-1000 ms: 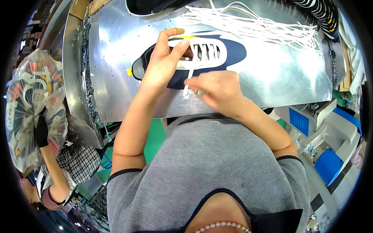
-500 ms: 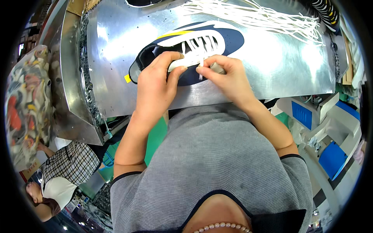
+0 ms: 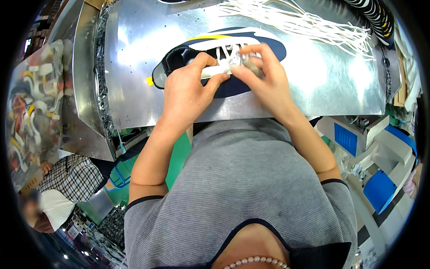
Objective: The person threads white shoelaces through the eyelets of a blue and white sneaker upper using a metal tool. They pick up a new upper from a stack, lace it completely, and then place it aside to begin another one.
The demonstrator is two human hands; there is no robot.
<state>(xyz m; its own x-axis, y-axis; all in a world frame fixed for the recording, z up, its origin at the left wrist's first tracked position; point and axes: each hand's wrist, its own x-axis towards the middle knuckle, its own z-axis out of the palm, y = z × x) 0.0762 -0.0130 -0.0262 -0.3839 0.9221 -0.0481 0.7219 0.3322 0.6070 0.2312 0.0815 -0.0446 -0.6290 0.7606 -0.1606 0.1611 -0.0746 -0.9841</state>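
Note:
A shoe upper (image 3: 226,91) in navy and white with a yellow stripe lies on the metal tabletop, its heel pointing left. White shoelace (image 3: 222,54) crosses its eyelet rows. My left hand (image 3: 190,89) is closed on the upper's near eyelet edge, thumb and index finger either side of the white strip. Over the laced part is my right hand (image 3: 268,78), fingers curled and slightly blurred. A short greyish piece (image 3: 253,68) shows inside those curled fingers; its kind cannot be made out. The fingers cover part of the lacing.
A bundle of loose white laces (image 3: 309,27) lies at the far right of the metal table (image 3: 148,107). Stacked dark pieces (image 3: 374,20) stand at the far right corner. At left hangs a clear bag of colourful scraps (image 3: 36,107); another person (image 3: 74,179) is beyond it.
My right hand has lifted from the upper's near edge to over the lacing, its index finger reaching farther. The lace end hanging at its fingertips no longer shows. My left hand stays on the edge.

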